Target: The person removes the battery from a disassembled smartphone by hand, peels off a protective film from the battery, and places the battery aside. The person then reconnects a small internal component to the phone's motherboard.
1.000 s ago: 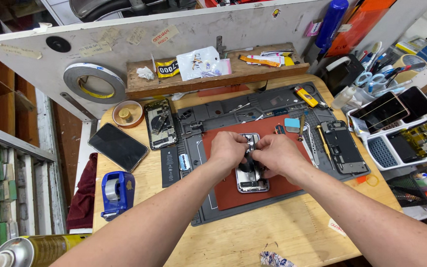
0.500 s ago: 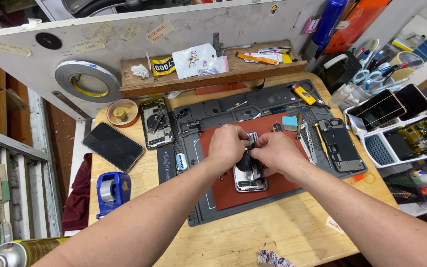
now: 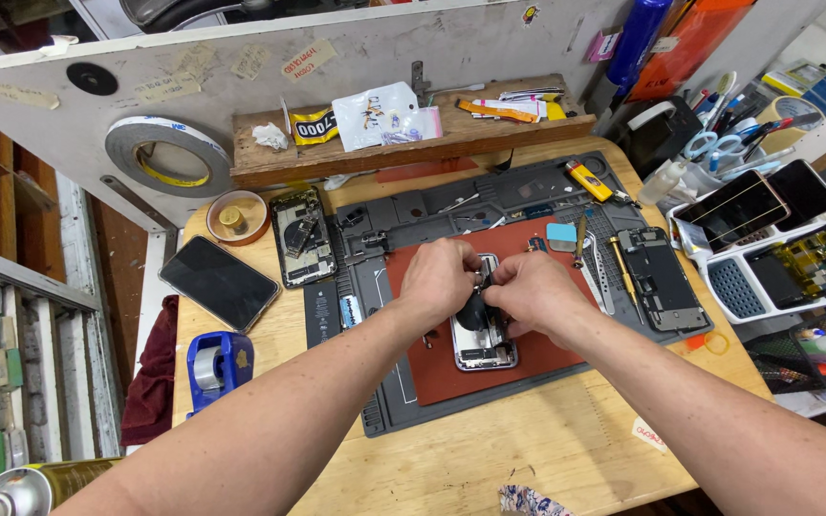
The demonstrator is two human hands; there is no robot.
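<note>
An opened phone body [image 3: 483, 346] lies on a red mat [image 3: 432, 368] in the middle of a grey work mat [image 3: 384, 401]. Both my hands are over its upper half. My left hand [image 3: 440, 279] and my right hand [image 3: 531, 291] meet at a small dark part [image 3: 473, 311] pinched between the fingertips. The upper half of the phone is hidden under my fingers.
Another opened phone [image 3: 300, 235] and a black screen [image 3: 219, 282] lie left. A third opened phone [image 3: 663, 279] and a yellow tool [image 3: 588, 180] lie right. White trays with phones [image 3: 767, 205], a blue tape dispenser [image 3: 214, 364], a tape roll [image 3: 164, 158], a wooden shelf [image 3: 413, 143].
My hands stay over the phone with only slight finger shifts. The view has shifted a little.
</note>
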